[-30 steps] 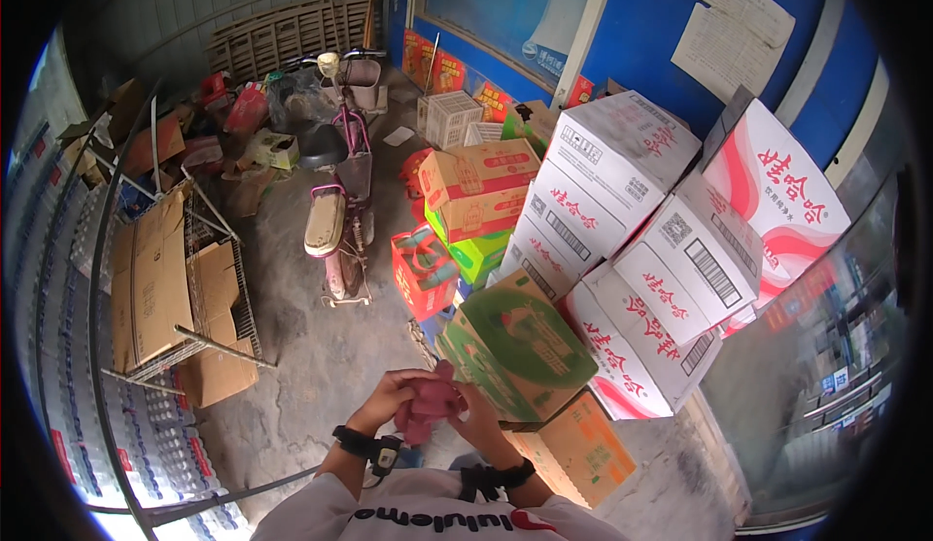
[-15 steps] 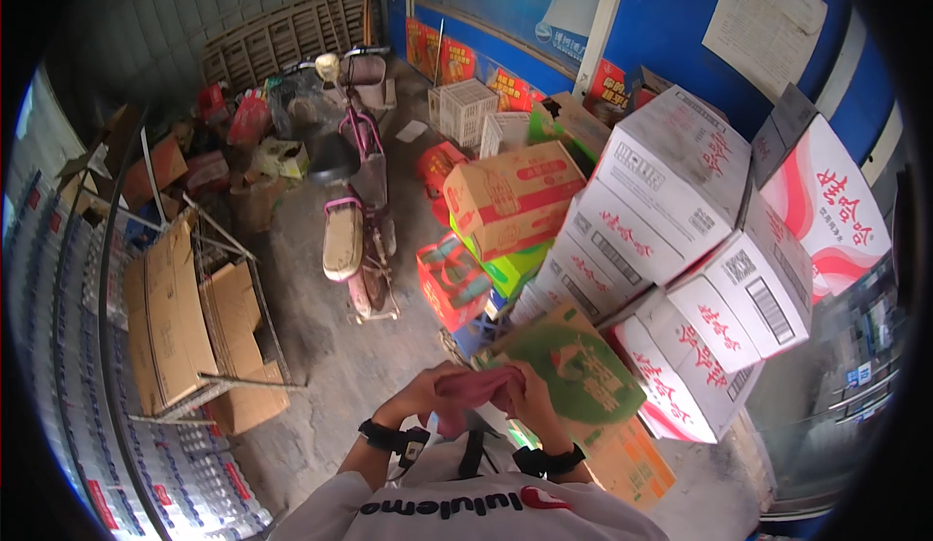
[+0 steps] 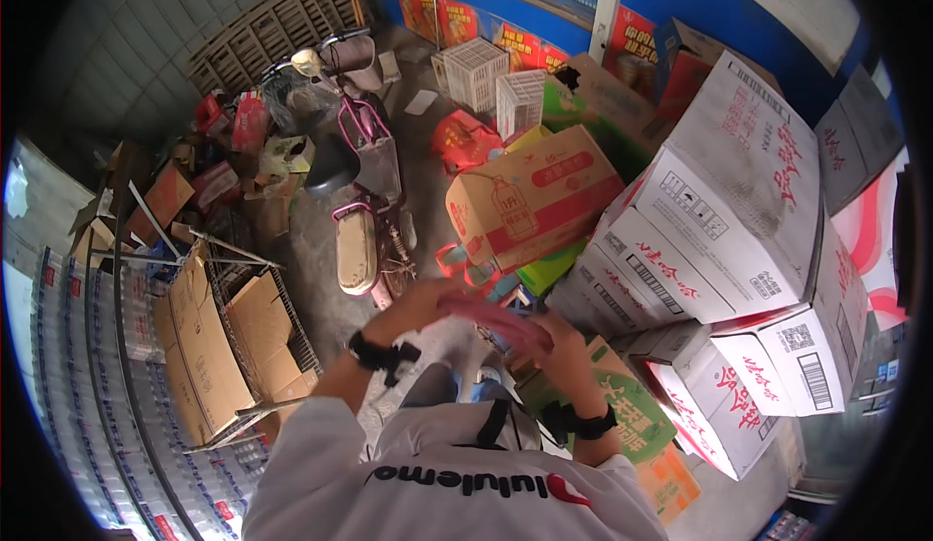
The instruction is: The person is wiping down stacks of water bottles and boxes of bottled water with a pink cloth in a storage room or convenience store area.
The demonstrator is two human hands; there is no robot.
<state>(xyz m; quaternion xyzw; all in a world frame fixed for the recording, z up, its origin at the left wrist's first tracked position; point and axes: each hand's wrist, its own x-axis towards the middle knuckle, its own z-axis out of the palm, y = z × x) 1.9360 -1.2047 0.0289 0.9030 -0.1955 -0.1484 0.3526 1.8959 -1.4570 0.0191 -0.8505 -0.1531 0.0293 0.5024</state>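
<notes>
Between my two hands a dusty-pink cloth (image 3: 494, 321) is stretched in a narrow folded strip, held up in front of my body. My left hand (image 3: 416, 308) grips its left end, and my right hand (image 3: 566, 349) has the other end, slightly lower. The fingers of both are closed and partly blurred. Just below my right hand stands a green and brown carton (image 3: 622, 400). A tan carton with red print (image 3: 544, 201) lies tilted a little beyond the cloth.
White cartons (image 3: 724, 201) are piled high on the right. A pink electric bike (image 3: 364, 210) stands ahead. On the left are a wire rack (image 3: 258, 332) holding flattened cardboard and wrapped bottle packs (image 3: 92, 366). White plastic crates (image 3: 476, 72) stand by the blue wall.
The cloth has gone from bunched up to drawn out between my hands, which have moved apart and upward. My view has shifted, with the cartons now looking larger.
</notes>
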